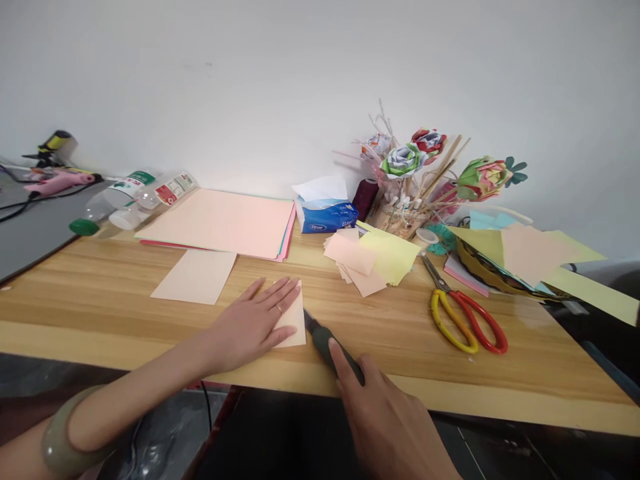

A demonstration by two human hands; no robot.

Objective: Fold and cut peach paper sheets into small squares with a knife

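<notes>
My left hand point(255, 323) lies flat with spread fingers on a pale folded-looking paper point(295, 325) near the table's front edge. My right hand point(377, 407) is wrapped round the dark handle of a craft knife point(330, 347), index finger along its top. The knife's blade tip is beside the right edge of that paper. Left of my left hand lies another pale sheet point(196, 277). Red and yellow scissors point(463, 310) rest to the right of the knife, their blades pointing away from me.
Behind stand a large paper stack point(220, 223), plastic bottles point(167, 191), a blue tissue pack point(326, 215) and a jar of sticks point(397, 219) with paper flowers. Small pink and yellow papers point(390, 253) lie centre-right; a basket point(487, 273) of papers is at right.
</notes>
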